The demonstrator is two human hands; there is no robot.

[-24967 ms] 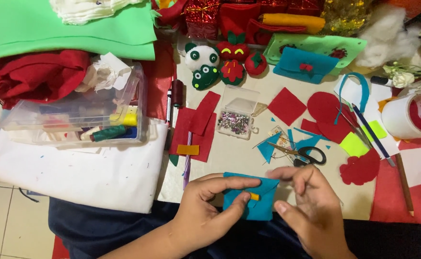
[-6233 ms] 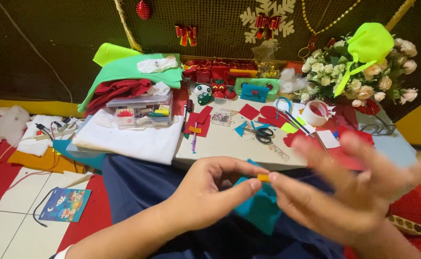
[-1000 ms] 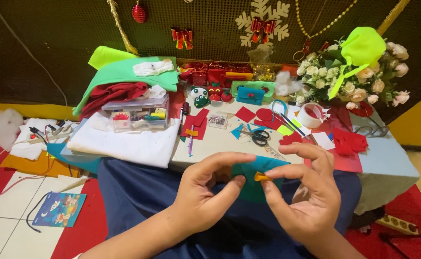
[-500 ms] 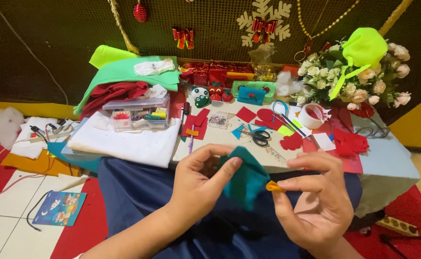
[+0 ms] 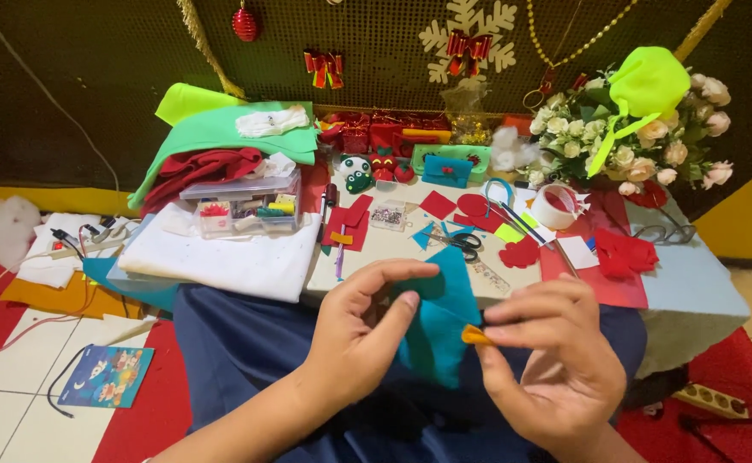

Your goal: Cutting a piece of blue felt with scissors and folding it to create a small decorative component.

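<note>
Holding item: teal felt piece [image 5: 434,330], clear of the table's near edge [image 5: 410,279], over your lap. Your left hand [image 5: 360,339] pinched it; your right hand [image 5: 547,360] pinched an orange scrap [image 5: 475,335] at its edge.

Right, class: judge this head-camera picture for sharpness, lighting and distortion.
Head view: table items look sharp; the left hand, right hand and teal felt are slightly soft; lighting even, shadows soft; the mesh backdrop is dark; table edges splay, wide-angle.
</note>
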